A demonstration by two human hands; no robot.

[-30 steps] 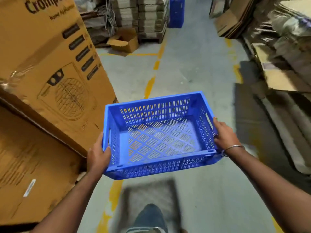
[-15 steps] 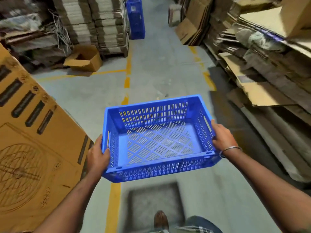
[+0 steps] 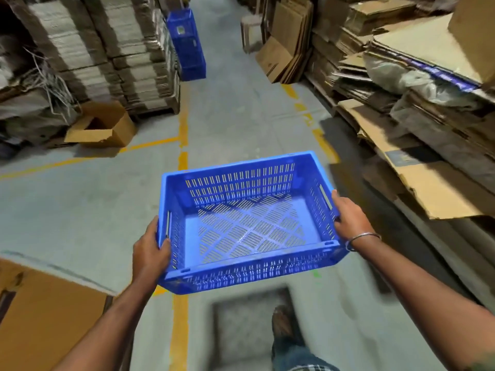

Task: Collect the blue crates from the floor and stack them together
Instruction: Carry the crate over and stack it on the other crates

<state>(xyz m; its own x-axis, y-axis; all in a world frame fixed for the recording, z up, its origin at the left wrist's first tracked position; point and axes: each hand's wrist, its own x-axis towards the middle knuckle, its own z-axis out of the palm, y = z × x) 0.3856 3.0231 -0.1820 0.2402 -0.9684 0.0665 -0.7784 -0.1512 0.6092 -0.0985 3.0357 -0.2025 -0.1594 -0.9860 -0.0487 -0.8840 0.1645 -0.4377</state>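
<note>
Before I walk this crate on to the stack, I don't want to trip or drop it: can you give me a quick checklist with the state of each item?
1. Both hands on the blue crate: left hand and right hand grip opposite short sides. Ok.
2. Crate empty: ok.
3. Crate level: slightly tilted, but held. Ok.
4. Aisle floor to the blue crate stack: no obstacle shows. Ok.
5. Open cardboard box: left of the yellow line, off the path. Ok.
6. Stack's top free to take it: cannot tell.

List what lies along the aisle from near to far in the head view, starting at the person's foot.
Shoe → carried blue crate → open cardboard box on the left → stack of blue crates at the far end.
</note>
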